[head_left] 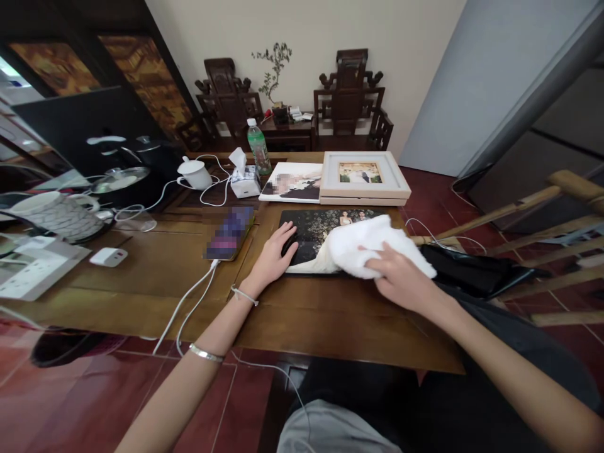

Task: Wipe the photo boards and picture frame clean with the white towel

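A dark wedding photo panel lies flat on the wooden table in front of me. My left hand rests on its left edge, fingers stretched out and holding nothing. In my right hand is a white cloth, gripped near its lower side. The cloth lies over the right part of the panel and hides it there. Behind the panel sit a white photo print and, to its right, a pale picture frame with a small photo in the middle.
Left of the panel, a phone is plugged into a white cable. Farther left are a charger, a power strip and a patterned pot. A tissue box, green bottle and lidded white cup stand behind.
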Demonstrator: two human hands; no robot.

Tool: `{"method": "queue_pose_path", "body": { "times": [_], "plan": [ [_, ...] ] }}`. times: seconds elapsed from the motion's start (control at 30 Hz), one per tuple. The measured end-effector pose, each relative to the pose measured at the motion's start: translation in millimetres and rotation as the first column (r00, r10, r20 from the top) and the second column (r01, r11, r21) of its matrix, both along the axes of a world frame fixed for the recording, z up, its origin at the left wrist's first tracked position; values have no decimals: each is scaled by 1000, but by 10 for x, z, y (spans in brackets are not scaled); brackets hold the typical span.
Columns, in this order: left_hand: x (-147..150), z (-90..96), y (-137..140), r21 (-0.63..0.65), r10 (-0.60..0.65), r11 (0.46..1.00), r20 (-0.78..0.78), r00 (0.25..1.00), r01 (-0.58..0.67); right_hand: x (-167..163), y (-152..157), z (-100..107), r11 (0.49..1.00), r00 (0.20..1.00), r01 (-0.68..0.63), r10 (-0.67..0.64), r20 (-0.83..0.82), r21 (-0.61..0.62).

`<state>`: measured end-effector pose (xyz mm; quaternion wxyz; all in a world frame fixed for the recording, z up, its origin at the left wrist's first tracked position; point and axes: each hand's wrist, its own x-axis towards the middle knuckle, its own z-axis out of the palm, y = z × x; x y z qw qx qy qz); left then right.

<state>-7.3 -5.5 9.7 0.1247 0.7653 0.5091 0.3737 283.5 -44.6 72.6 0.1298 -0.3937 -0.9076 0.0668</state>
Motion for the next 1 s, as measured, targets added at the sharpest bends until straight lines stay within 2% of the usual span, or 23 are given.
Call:
{"method": "queue_pose_path", "body": {
  "times": [0.07,0.13,0.33,0.47,0.6,0.73,0.8,0.9,1.0],
  "plan": [
    [-9,-12,10,9,7,1000,-25,1000,-7,193,96,-13,992,992,120,-121,44,35],
    [-22,-10,14,12,2,1000,-21,1000,-2,303,173,-32,983,982,181,-182,56,35],
    [-20,40,10,15,-37,999,83,996,36,339,230,-82,981,980,196,-195,-24,15],
    [9,50,9,-7,-60,998,114,992,61,284,191,-86,974,974,225,-225,-10,3],
    [12,38,21,-9,-44,999,80,996,45,84,-63,-90,986,986,167,-167,8,12],
    [-6,42,34,1,-10,1000,37,999,10,-147,-439,-74,997,999,29,-28,18,-68],
    [-11,50,34,8,-5,1000,24,1000,5,-207,-517,-49,995,1000,1,1,11,-99],
    [-8,59,25,22,-50,998,-3,999,50,-248,-376,7,993,999,39,-38,14,-107],
    [-1,64,14,26,-73,997,-24,997,74,-337,12,80,988,996,82,-83,-8,-132]
  ]
}}
